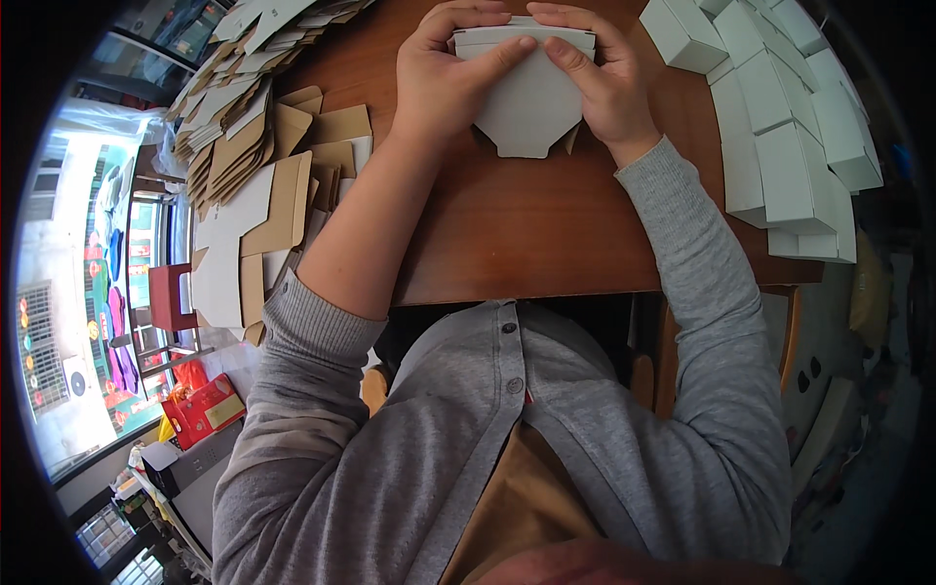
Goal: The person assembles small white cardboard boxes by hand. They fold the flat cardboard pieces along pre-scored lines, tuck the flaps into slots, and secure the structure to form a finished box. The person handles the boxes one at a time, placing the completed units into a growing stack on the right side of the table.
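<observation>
Between my two hands is a white cardboard box (531, 97), partly folded, at the far middle of the brown table (546, 229). A flap with slanted corners sticks out from it toward me, and a bit of brown inner card shows at its right side. My left hand (448, 63) grips the box's left side, thumb on the white top face. My right hand (609, 83) grips the right side in the same way, its thumb close to the left one. The fingers curl over the box's far edge, where their tips are partly hidden.
Flat, unfolded cartons (263, 200), white outside and brown inside, lie in a loose heap along the table's left side. Folded white boxes (780, 127) are stacked along the right edge. A red bag (207, 409) stands beyond the table at the lower left.
</observation>
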Demonstrator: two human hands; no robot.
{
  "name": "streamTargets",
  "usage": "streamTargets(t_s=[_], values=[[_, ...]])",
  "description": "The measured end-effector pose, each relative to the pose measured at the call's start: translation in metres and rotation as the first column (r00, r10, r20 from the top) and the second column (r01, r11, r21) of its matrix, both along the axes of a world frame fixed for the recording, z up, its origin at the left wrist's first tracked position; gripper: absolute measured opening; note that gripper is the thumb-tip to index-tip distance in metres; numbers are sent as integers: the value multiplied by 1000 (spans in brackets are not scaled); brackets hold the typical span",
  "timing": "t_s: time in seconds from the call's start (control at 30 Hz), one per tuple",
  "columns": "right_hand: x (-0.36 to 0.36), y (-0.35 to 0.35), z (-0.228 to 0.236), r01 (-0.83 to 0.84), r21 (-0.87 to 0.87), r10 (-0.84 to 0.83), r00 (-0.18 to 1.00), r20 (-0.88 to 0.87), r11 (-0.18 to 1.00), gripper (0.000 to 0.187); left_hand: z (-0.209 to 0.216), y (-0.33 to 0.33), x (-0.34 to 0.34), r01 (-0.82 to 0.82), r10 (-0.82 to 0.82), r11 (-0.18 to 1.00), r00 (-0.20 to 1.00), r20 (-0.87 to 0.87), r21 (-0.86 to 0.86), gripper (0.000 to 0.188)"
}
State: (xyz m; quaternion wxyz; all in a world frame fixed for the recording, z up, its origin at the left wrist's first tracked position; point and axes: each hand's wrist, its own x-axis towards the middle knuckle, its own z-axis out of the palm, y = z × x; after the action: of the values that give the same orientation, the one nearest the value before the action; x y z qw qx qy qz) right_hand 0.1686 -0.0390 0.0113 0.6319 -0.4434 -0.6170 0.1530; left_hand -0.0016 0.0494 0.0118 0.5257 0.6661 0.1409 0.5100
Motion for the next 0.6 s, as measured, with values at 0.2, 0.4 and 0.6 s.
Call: streamTargets(t_s=[0.2,0.4,0.6], values=[[-1,3,-3,17,93,-20,999,30,996,41,4,-3,0,16,-16,999,1000,-10,-46,24],[-4,1,0,98,183,-140,963,229,978,39,9,-3,-2,-9,8,1000,1000,-27,-19,21],[1,2,-4,78,142,-109,967,230,987,30,-2,9,-1,-25,27,994,999,-17,103,17]])
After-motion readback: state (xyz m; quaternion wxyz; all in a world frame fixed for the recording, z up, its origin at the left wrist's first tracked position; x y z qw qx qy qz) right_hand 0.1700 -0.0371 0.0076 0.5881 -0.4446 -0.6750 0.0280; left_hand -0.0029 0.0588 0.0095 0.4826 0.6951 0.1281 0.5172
